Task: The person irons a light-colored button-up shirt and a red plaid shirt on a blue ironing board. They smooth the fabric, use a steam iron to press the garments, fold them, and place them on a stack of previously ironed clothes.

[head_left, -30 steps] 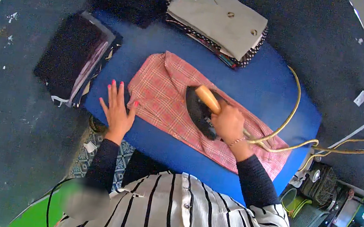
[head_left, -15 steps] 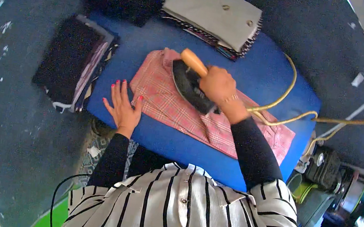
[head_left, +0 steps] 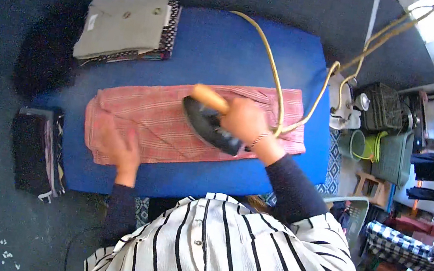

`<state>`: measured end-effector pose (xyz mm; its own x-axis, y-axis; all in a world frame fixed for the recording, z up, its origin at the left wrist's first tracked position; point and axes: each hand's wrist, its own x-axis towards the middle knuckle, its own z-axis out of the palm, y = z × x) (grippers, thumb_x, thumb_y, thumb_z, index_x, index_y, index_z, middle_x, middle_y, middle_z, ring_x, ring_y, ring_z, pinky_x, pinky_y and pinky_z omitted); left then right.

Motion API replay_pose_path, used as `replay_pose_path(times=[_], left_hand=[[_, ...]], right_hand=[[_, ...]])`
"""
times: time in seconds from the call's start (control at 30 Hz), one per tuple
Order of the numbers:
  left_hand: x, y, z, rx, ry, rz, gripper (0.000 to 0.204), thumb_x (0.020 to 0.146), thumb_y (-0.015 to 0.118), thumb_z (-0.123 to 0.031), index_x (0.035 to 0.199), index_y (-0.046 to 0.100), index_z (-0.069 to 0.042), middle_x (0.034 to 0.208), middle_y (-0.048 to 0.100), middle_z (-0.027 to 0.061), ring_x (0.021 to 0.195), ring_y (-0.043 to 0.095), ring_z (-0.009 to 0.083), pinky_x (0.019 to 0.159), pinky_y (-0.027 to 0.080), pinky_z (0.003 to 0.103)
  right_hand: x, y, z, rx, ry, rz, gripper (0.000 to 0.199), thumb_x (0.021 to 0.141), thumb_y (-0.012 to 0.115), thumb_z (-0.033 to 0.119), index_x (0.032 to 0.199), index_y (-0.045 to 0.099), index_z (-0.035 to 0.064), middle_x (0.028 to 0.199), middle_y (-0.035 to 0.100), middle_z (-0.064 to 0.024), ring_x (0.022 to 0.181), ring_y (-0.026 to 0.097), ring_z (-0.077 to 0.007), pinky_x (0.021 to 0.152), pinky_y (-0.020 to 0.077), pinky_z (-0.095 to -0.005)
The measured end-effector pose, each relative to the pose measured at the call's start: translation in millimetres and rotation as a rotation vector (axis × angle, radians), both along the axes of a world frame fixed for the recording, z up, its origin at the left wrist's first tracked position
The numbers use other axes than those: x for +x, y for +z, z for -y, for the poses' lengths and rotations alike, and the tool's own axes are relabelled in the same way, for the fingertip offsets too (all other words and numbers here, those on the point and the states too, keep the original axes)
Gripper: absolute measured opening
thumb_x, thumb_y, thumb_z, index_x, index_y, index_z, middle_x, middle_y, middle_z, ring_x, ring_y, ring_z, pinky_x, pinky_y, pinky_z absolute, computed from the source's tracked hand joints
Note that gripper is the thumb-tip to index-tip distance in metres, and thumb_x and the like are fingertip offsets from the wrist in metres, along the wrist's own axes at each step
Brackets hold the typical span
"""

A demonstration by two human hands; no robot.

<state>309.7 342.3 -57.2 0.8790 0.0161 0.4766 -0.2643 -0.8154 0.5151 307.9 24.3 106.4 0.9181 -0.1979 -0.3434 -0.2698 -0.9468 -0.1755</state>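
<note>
A folded pink plaid garment [head_left: 160, 132] lies lengthwise across the blue padded ironing table [head_left: 203, 182]. My right hand [head_left: 247, 120] is wrapped round the wooden handle of a dark clothes iron [head_left: 207, 125], whose plate rests on the middle of the cloth. The handle's rounded end sticks out to the left of my fist. Over the garment's left end lies my left hand [head_left: 121, 149], slightly smeared by motion, its fingers stretched out on the cloth and holding nothing.
A tan cord [head_left: 270, 52] loops from the iron over the table's right side. At the far left sits a stack of grey folded clothes [head_left: 124, 22]; dark folded clothes [head_left: 34, 148] stand at the left edge. Crates and a grey bin [head_left: 352, 144] are on the right.
My view has turned, so the table and stacks appear shifted left. The left hand has come from the table's front onto the garment, which now lies flatter. The iron stays in my right hand.
</note>
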Motion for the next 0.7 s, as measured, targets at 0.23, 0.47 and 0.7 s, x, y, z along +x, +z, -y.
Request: replay_pose_path(times=[0.23,0.47,0.7], left_hand=[[17,8,94,0.428,-0.221,-0.334,0.074,0.091,0.049,-0.041,0.151,0.016,-0.013,0.158,0.007,0.0129,0.146,0.009,0.0322,0.112,0.001,0.061],[-3,34,116,0.267,-0.163,-0.220,0.063,0.086,0.057,-0.030,0.141,0.037,-0.009,0.150,0.026,0.0163,0.138,0.025,0.0365,0.109,0.014,0.057],[-22,54,196,0.048,-0.348,-0.278,0.038,0.080,0.064,-0.016,0.116,0.058,-0.009,0.116,0.048,0.0147,0.112,0.045,0.0347,0.097,0.034,0.047]], right_hand=[[-46,-55,209,-0.141,-0.435,0.144,0.030,0.081,0.060,0.024,0.109,0.068,0.0158,0.092,0.069,-0.0191,0.086,0.067,-0.0368,0.079,0.0536,-0.0458],[29,-67,314,-0.179,-0.598,0.207,0.033,0.081,0.061,0.025,0.113,0.066,0.0166,0.106,0.067,-0.0168,0.100,0.064,-0.0357,0.086,0.0513,-0.0461],[38,-54,319,-0.215,-0.209,1.026,0.036,0.087,0.062,0.035,0.111,0.062,0.0081,0.098,0.064,-0.0163,0.087,0.062,-0.0367,0.077,0.0496,-0.0469]])
